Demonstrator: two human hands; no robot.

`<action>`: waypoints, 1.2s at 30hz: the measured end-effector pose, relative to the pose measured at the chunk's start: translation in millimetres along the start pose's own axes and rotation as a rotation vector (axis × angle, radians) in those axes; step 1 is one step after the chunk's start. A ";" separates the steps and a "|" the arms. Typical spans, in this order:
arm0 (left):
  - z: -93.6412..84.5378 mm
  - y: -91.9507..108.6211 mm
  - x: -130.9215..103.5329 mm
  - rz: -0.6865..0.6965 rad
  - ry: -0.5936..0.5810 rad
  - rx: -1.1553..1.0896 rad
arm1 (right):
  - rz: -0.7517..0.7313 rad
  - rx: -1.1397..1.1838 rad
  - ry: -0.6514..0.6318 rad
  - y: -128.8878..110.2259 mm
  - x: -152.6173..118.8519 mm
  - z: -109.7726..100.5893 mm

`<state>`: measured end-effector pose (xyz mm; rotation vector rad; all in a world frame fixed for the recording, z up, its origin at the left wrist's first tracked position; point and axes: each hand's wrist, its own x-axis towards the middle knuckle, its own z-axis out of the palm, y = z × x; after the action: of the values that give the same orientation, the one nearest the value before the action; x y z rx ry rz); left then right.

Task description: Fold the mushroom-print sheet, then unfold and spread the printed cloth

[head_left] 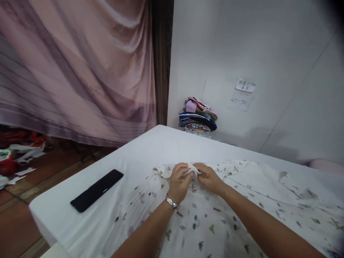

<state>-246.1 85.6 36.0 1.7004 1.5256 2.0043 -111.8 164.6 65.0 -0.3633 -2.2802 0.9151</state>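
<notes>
A thin white garment (204, 222) with small coloured plant and animal-like prints lies spread over the white table (150, 147). My left hand (179, 182), with a silver bracelet at the wrist, is closed on a gathered edge of it. Close beside it, my right hand (209, 179) pinches the same bunched edge, slightly raised between the fingers. The fabric falls in loose folds towards me and stretches flat to the right. Which part of the garment is pinched I cannot tell.
A black phone (97, 190) lies on the table's left side. Folded clothes (198, 116) are stacked by the white wall (258, 46), which bears handwritten paper notes (245, 86). A pink curtain (88, 71) hangs at the left, with scraps and red items (21, 154) on the floor below.
</notes>
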 end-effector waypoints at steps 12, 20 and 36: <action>3.9 -3.1 -2.0 -0.223 0.038 -0.209 | 0.303 0.321 0.187 -5.1 -3.6 12.0; 4.6 -6.2 0.3 -0.354 0.103 -0.309 | 0.234 0.302 0.201 -9.0 -5.2 22.8; -8.9 -13.3 13.9 -0.433 -0.149 -0.299 | 0.171 -0.175 0.192 -9.1 -1.6 17.8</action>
<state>-264.8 95.5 37.1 1.2467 1.3237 1.7335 -122.4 148.1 60.8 -0.7016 -2.1803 0.7299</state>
